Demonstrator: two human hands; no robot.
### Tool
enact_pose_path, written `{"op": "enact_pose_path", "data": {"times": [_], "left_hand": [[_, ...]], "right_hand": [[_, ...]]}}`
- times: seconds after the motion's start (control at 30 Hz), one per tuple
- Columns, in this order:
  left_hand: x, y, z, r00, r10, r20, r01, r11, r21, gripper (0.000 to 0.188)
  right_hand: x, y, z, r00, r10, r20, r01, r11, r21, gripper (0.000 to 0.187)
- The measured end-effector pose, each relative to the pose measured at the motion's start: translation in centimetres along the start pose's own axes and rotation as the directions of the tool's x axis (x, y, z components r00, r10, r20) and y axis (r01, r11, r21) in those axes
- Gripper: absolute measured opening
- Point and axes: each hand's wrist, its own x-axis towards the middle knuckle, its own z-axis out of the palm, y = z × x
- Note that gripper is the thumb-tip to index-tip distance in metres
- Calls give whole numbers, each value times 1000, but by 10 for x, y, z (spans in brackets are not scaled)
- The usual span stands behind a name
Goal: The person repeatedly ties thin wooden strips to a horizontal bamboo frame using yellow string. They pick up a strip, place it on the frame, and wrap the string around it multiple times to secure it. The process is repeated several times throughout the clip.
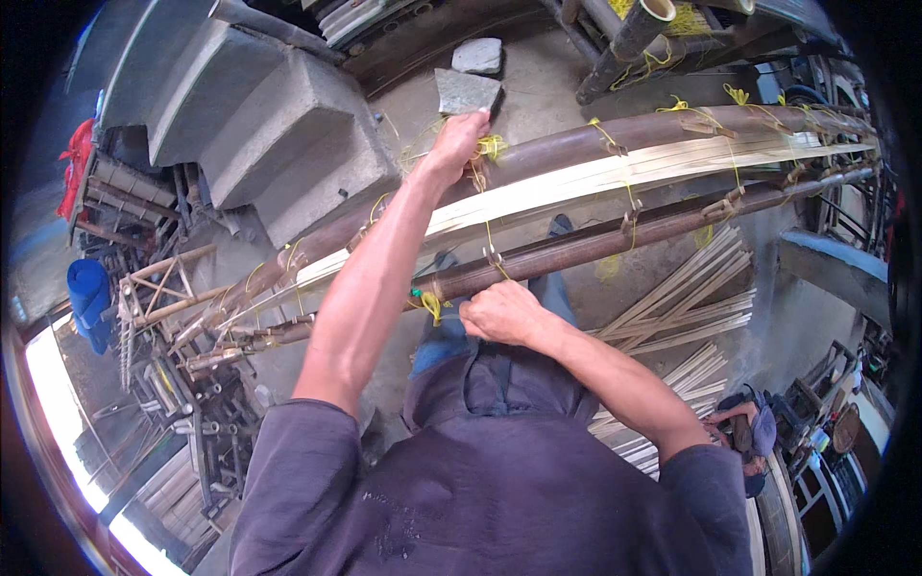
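Two long dark bamboo poles run across in front of me, a far pole [567, 149] and a near pole [567, 259]. Pale split strips [576, 182] lie lengthwise between them, and yellow string [631, 187] crosses from pole to pole at several places. My left hand [459, 144] reaches over to the far pole with its fingers closed, right beside a yellow string bunch [492, 147]; what it grips is hidden. Just on my side of the near pole, my right hand [504, 312] is a fist whose contents I cannot make out. A yellow string tuft [431, 305] hangs to its left.
Concrete steps [279, 125] rise at the far left, with flat stones [468, 91] beyond the poles. Loose bamboo strips [682, 293] lie on the floor to the right. Another person [754, 427] is at the lower right. Bamboo frames [163, 288] stand at left.
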Motion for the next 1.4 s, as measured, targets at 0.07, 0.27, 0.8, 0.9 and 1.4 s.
{"op": "enact_pose_path", "data": {"times": [0.07,0.27,0.8,0.9,1.4], "left_hand": [[1,10,1,986,-31,166,23,999,48,44],[-28,34,-124,936,179,302,-350,549,759,46],[-211,-37,-182,783,565,261,-499,821,-278,34],[-206,-30,-175,814,531,237,-426,822,-379,50],[-34,-28,-140,999,33,31,-40,959,280,53]], "right_hand": [[1,7,11,990,-34,-137,23,997,-77,18],[-20,-71,49,932,363,1,47,-123,991,90],[195,-54,-164,911,69,-407,-4,987,158,34],[211,12,-93,718,562,-411,-626,780,-27,56],[99,-80,80,933,-108,-343,152,983,105,20]]}}
